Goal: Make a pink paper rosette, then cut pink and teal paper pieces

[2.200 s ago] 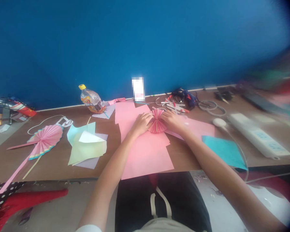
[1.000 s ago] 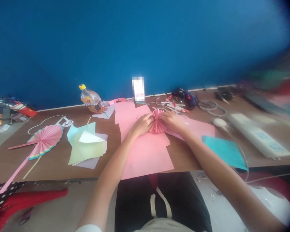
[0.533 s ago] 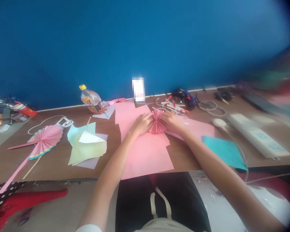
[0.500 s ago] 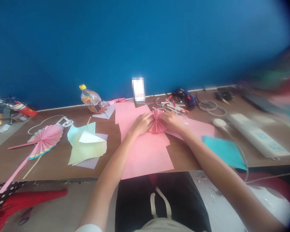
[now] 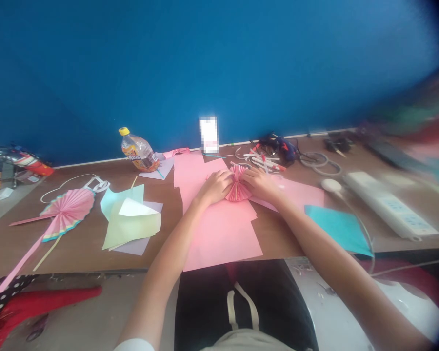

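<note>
A pleated pink paper fan [image 5: 238, 187], pinched in at its middle and spread out above and below, is held between my two hands. My left hand [image 5: 216, 185] grips its left side with bent fingers. On its right side, my right hand [image 5: 258, 181] has its fingers closed over the folds. My fingertips are partly hidden by the pleats. Under the fan and both hands lie overlapping sheets of pink paper [image 5: 219, 243]. To the right, another pink sheet [image 5: 303, 192] reaches out from beneath my right forearm.
A finished-looking pink pleated fan [image 5: 69, 209] lies at the left. Near it are pale green paper [image 5: 131, 231] and a drink bottle [image 5: 139, 152]. Teal paper [image 5: 336, 229], a white power strip [image 5: 391, 207] and a cable [image 5: 368, 234] are on the right. Several markers [image 5: 267, 163] lie behind my right hand.
Both hands keep their grip on the pink paper fan in nearly the same place. The whole view has shifted very slightly; nothing else visibly moves.
</note>
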The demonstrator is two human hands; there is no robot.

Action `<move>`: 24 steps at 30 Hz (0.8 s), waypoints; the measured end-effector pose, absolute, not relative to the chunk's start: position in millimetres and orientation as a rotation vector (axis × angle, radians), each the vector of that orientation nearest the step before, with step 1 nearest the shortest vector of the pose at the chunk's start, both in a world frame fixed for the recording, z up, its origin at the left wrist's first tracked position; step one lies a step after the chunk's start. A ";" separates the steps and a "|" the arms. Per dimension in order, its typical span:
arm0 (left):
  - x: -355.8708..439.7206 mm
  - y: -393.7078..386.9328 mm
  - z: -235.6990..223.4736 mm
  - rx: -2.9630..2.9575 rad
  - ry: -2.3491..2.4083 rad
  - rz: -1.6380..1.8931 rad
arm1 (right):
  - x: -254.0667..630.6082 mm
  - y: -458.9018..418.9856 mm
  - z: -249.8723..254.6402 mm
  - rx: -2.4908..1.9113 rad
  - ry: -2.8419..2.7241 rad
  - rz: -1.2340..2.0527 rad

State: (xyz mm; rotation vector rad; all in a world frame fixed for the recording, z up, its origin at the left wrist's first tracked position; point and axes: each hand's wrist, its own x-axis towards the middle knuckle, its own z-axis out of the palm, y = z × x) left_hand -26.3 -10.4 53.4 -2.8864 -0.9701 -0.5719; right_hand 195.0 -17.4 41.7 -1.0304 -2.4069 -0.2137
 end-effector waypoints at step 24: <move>-24.6 -7.0 56.7 -2.978 -0.949 -0.597 | 196.1 -17.3 42.2 -1.011 -2.433 -0.220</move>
